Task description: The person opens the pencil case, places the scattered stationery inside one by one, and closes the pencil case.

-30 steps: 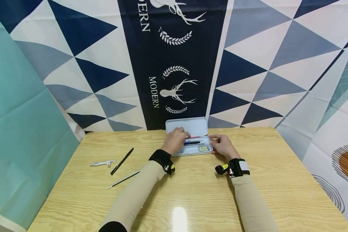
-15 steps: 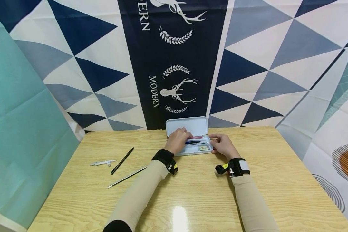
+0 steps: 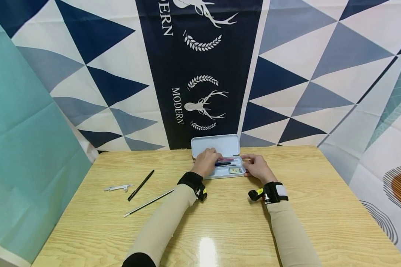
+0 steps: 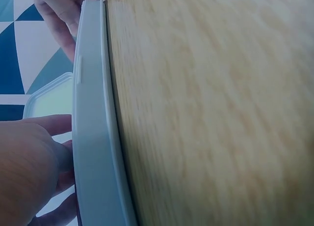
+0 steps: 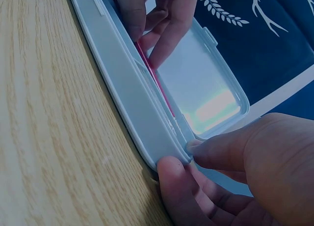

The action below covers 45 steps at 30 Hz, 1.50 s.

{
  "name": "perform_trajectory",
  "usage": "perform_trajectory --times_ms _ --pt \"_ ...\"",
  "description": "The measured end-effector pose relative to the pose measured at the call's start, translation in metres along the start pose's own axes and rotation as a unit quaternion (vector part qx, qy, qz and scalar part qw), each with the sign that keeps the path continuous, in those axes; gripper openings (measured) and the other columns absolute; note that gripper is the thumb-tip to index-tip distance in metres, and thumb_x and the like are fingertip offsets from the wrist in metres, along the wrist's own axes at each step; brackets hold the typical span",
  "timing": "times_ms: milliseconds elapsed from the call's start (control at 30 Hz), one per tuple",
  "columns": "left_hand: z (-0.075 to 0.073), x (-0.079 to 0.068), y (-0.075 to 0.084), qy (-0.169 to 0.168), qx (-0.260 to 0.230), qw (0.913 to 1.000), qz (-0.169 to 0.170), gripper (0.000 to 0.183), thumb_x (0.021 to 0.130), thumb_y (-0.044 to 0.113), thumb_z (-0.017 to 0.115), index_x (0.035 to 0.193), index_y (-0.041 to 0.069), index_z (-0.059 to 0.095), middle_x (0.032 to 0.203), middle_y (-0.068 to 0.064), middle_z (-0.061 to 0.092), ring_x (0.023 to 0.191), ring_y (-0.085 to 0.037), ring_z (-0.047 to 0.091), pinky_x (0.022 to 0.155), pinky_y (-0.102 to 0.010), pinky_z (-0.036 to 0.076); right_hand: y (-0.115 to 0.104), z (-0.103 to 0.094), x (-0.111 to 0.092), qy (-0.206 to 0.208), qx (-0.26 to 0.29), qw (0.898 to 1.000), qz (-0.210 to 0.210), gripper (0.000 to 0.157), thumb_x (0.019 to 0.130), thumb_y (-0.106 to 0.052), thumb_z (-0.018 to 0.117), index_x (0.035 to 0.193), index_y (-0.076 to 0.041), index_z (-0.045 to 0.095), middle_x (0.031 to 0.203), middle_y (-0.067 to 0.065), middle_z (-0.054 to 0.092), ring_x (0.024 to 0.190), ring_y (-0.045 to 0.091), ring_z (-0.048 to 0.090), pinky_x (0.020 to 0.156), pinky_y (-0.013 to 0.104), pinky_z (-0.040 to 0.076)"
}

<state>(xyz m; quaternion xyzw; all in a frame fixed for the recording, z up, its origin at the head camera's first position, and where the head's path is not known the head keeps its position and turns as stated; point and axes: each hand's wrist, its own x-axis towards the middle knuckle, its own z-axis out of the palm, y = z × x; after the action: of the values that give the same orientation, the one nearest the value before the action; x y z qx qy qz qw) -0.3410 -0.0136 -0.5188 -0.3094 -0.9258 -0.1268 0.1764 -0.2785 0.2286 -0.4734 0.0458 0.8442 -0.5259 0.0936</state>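
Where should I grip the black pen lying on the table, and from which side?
Probably mid-barrel, coming from above and pinching across its narrow width: the black pen lies flat at a slant with both long sides free; the white tool beside it doesn't touch it.

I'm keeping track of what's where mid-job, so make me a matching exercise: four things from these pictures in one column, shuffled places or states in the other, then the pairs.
Things
1. Light-blue hinged pencil case
2. Slender white compass-like tool
3. Small rectangular block with a patterned label
4. Slim silver-coloured rod with a white end

Places or states
A. In the case's front compartment
B. Loose on the wooden table, closest to the beige left sleeve
C. Lid open, near the table's far edge
D. Leftmost of the four

Pairs: 1-C, 2-D, 3-A, 4-B
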Motion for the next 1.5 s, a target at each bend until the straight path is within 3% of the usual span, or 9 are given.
perform_trajectory --times_ms 433,933,1500 --pt "-0.009 0.004 0.009 -0.056 0.001 0.9979 -0.034 0.034 0.1 -0.004 0.075 0.119 0.021 0.089 0.107 -0.005 0.082 0.103 -0.023 0.077 0.09 -0.038 0.066 0.001 -0.002 0.0 -0.002 0.003 1.0 -0.003 0.046 0.115 -0.007 0.056 0.161 0.001 0.058 0.115 0.022 0.066 0.074 0.012 0.07 0.063 0.022 0.062" --pt "0.001 0.005 0.007 -0.043 0.041 0.9971 -0.048 0.037 0.099 -0.002 0.077 0.115 0.029 0.092 0.112 0.005 0.087 0.107 -0.016 0.082 0.089 -0.035 0.069 0.003 -0.001 0.002 -0.003 0.002 1.0 -0.008 0.046 0.115 -0.006 0.057 0.16 0.002 0.058 0.114 0.02 0.065 0.074 0.012 0.069 0.063 0.022 0.062" --pt "0.003 0.003 0.008 -0.048 0.033 0.9971 -0.05 0.037 0.103 -0.002 0.074 0.119 0.027 0.091 0.116 0.006 0.088 0.109 -0.012 0.082 0.095 -0.033 0.068 0.004 -0.001 0.003 0.001 0.0 1.0 -0.011 0.045 0.115 -0.005 0.057 0.159 0.004 0.059 0.109 0.019 0.066 0.071 0.009 0.069 0.062 0.022 0.062"
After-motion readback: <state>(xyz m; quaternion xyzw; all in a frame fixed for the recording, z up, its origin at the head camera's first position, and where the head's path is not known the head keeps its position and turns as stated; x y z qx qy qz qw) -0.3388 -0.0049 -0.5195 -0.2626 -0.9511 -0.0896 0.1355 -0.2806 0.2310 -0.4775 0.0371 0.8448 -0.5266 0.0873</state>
